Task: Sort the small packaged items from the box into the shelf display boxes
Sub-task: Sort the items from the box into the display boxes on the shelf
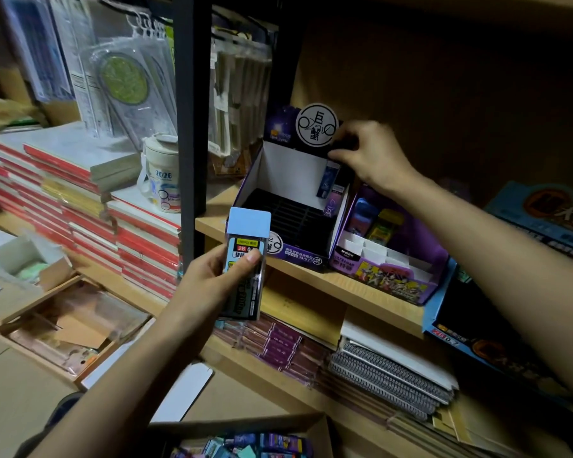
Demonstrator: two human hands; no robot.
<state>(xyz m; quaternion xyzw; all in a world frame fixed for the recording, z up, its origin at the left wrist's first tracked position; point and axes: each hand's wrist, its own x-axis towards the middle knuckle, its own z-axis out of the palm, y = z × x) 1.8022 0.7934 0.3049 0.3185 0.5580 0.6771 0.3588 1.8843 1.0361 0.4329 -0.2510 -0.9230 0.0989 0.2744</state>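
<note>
One head view was all I had. In the middle of the frame the left hand gripped a blue-capped pack, thumb across its label and fingers curled behind, holding it upright just in front of the shelf edge.

I judged the pack light and stiff, a clear hard-plastic sleeve with a card top. It looked smooth enough to slip, so a grip on the long sides near the middle suited it best.

Right of centre, the right hand reached into the back right corner of the purple display box. Its fingers curled just above a slim pack standing there. I could not tell whether they pinched that pack or the header card behind it.

The box's black slotted tray was otherwise bare, so there was room. The slots looked narrow, though, and the right forearm crossed the direct path in.

To the right, touching it, stood a second purple box with white dividers, and beyond that a blue box. At the bottom edge the carton held more loose packs.

A black post rose left of the display box. Red-edged notebooks were stacked at left, and spiral pads lay under the shelf.
</note>
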